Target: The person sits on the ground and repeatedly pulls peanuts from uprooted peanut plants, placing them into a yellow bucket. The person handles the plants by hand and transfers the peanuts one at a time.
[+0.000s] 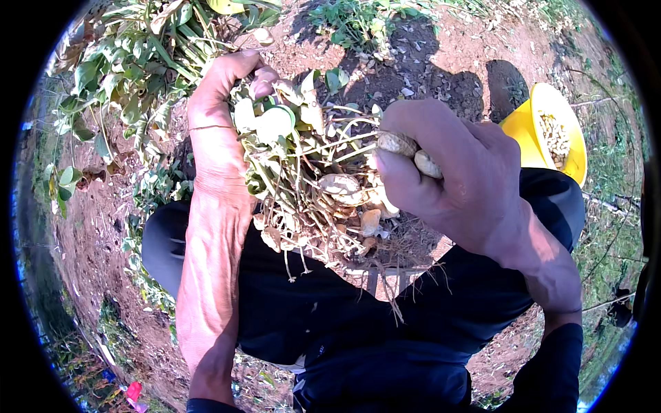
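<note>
An uprooted peanut plant (289, 170) hangs over my lap, its thin roots trailing down between my knees. My left hand (232, 77) grips its leafy stems at the upper left. Pale peanut pods (339, 184) cling among the roots in the middle of the bunch. At the right side of the plant, my right hand (449, 165) is closed around a few pods (396, 143), which show between thumb and curled fingers. Thin stems run from the bunch to these pods. Whether they are still attached is hidden by the fingers.
On the right, a yellow bucket (521, 124) holding shelled-looking or whole pods (553, 139) tilts beside my knee. More pulled peanut plants (129, 67) lie at the upper left. Green weeds (356, 26) grow from the brown soil (454, 41) ahead, where bits of dry litter are scattered.
</note>
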Available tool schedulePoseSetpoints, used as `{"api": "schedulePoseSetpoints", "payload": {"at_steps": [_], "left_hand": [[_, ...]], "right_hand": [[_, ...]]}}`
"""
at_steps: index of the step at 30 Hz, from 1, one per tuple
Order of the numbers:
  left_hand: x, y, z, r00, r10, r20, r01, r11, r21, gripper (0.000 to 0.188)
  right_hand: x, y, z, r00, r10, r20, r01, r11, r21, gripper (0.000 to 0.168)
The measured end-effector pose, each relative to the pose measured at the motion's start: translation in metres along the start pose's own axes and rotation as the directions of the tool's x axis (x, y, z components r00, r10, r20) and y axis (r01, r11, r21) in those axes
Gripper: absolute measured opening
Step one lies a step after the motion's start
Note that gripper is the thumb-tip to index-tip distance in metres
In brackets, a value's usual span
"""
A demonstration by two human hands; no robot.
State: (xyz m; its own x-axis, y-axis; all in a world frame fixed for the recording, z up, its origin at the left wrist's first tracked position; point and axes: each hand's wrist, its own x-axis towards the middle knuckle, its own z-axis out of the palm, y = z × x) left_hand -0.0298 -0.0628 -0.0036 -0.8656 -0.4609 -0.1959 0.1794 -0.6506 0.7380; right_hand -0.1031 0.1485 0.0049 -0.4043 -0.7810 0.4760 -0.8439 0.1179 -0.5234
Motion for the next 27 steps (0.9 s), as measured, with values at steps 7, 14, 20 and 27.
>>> {"api": "schedulePoseSetpoints", "payload": {"at_steps": [7,14,20,27], "left_hand": [[-0.006,-0.007,0.003,0.973,0.226,0.046,-0.226,0.896,0.381,0.014],[-0.006,0.011,-0.007,0.996,0.085,-0.002,-0.084,0.995,0.047,0.013],[-0.002,0.008,-0.002,0.998,0.053,0.039,-0.053,0.999,0.001,0.018],[-0.005,-0.004,0.01,0.998,0.024,0.049,-0.029,0.994,0.107,0.02]], "right_hand": [[-0.001,0.022,-0.004,0.989,-0.127,-0.072,0.101,0.951,-0.292,0.022],[0.007,0.012,-0.026,0.966,0.246,-0.084,-0.203,0.915,0.349,0.014],[-0.006,-0.007,0.01,0.975,0.052,0.215,-0.149,0.872,0.465,0.025],[-0.007,-0.004,0.02,0.99,0.01,0.139,-0.056,0.941,0.333,0.021]]}}
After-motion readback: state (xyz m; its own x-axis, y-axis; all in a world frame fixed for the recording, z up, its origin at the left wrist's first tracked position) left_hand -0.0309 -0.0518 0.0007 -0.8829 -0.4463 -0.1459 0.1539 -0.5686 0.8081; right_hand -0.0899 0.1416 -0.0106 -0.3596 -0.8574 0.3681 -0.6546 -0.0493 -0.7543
